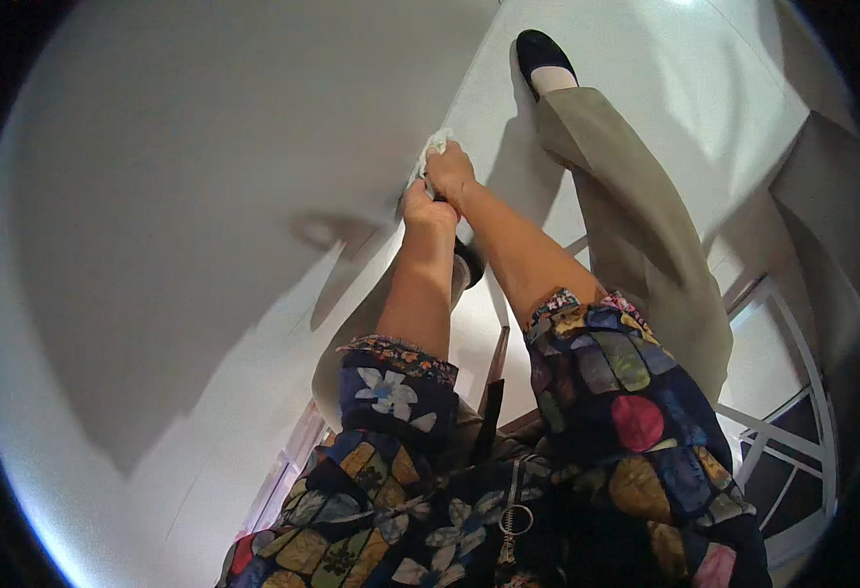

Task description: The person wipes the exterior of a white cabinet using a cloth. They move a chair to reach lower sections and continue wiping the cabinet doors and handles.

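Observation:
A crumpled white cloth or paper wipe (433,145) is gripped in my right hand (450,170), against the base of a plain pale wall (202,147) where it meets the light floor (621,44). Just below and touching it, my left hand (427,206) has its fingers curled close to the lower part of the wipe. Something small and dark shows between the two hands, too hidden to name. Whether the left fingers hold the wipe or the dark thing cannot be told.
My black shoe (544,53) and trouser leg (635,198) are at the right, the other shoe (468,263) below my hands. A white metal frame (804,441) stands at lower right, beside grey panels (827,169). A pinkish translucent object (286,470) lies at lower left.

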The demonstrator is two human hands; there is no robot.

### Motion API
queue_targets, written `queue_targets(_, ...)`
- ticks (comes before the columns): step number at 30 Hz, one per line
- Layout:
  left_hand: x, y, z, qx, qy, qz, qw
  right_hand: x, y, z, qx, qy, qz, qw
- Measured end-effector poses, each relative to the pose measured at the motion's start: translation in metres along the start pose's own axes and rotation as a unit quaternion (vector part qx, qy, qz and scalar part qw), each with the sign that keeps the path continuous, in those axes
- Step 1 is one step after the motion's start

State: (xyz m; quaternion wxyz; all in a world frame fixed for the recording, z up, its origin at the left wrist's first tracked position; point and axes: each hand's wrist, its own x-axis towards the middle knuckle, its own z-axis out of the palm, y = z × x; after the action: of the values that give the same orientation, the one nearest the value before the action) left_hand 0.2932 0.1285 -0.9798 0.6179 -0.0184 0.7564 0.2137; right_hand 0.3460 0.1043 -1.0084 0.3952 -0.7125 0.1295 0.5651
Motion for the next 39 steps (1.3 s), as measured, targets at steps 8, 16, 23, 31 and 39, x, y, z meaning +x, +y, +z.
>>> queue_targets(8,-0.025,0.000,0.032,0.102,-0.124,0.050,0.986,-0.013,-0.043,-0.021,0.089,0.175,-0.052,0.979)
queue_targets(16,-0.024,0.007,0.009,0.108,-0.243,0.028,0.964,-0.008,-0.037,-0.029,0.009,0.043,0.008,0.999)
queue_targets(23,-0.048,-0.010,0.047,0.124,-0.210,0.038,0.969,-0.018,-0.069,-0.059,0.101,0.173,-0.045,0.979)
queue_targets(31,-0.072,-0.011,0.038,0.200,-0.275,0.092,0.936,-0.031,-0.069,-0.043,0.058,0.194,-0.061,0.977)
queue_targets(39,-0.039,0.002,0.024,0.170,-0.279,0.085,0.941,-0.028,-0.063,-0.038,0.009,0.062,-0.003,0.998)
